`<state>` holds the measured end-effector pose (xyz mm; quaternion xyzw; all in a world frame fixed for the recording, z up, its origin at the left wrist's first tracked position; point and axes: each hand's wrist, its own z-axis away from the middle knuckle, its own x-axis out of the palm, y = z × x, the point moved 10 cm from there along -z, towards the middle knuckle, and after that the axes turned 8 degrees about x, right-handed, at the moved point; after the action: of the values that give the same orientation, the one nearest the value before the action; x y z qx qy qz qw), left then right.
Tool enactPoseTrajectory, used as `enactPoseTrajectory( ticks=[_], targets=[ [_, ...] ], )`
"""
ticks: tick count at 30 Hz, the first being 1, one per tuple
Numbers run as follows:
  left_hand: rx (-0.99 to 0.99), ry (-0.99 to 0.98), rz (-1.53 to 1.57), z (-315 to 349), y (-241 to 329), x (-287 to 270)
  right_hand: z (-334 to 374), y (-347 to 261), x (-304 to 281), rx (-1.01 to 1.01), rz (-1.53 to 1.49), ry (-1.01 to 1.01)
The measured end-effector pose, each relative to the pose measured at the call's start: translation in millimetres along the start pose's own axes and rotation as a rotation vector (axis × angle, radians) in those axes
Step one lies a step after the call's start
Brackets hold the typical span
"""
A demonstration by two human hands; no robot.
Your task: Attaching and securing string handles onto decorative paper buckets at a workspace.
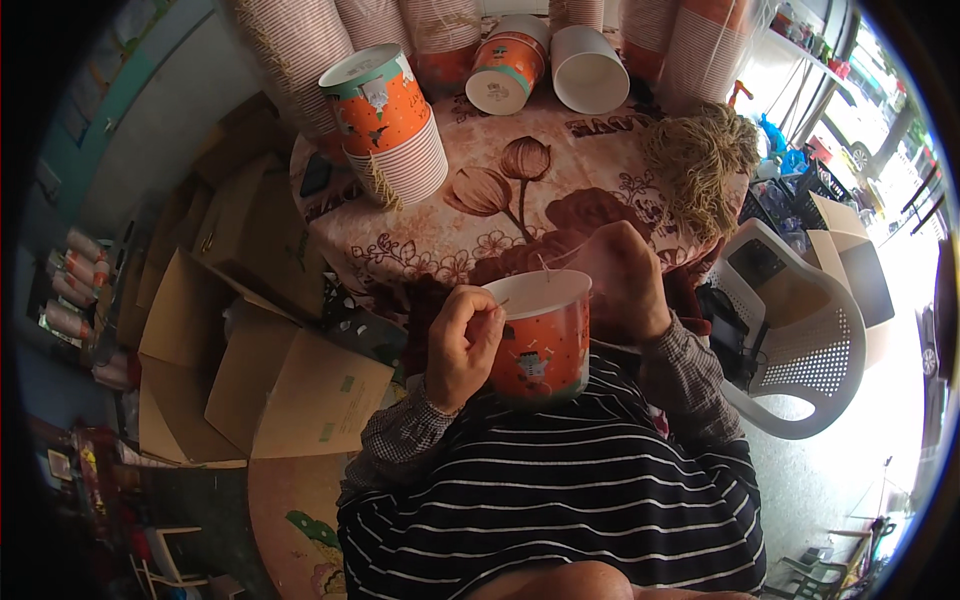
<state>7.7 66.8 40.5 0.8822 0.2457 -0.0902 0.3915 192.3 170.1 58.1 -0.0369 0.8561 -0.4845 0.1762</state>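
An orange paper bucket (545, 350) with a green base and white inside stands upright at my lap, in front of the table. My left hand (462, 345) is closed at its left rim, thumb and fingers pinching the edge. A short end of cord shows inside the bucket beside those fingertips. My right hand (628, 280) is at the right rim, blurred, its fingers curled together. A thin pale cord (545, 262) loops above the bucket's far rim and runs toward these fingers. The exact grip on it is smeared.
On the flowered tablecloth (400, 240) stands a stack of orange buckets (395, 140) at left. Two buckets lie on their sides, one white inside (590, 75). A bundle of tan cords (705, 165) hangs at the right edge. Cardboard boxes (310, 395) stand left, a white plastic chair (815, 350) right.
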Motion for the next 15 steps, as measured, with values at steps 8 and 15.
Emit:
enactPoseTrajectory(
  ticks=[8,15],
  targets=[
    [-0.135,-0.065,0.251,2,-21,5,17,-23,37,0.331,-0.046,-0.588],
    [-0.279,-0.105,0.463,1,-23,10,25,-50,80,0.26,-0.414,-0.691]
  ],
)
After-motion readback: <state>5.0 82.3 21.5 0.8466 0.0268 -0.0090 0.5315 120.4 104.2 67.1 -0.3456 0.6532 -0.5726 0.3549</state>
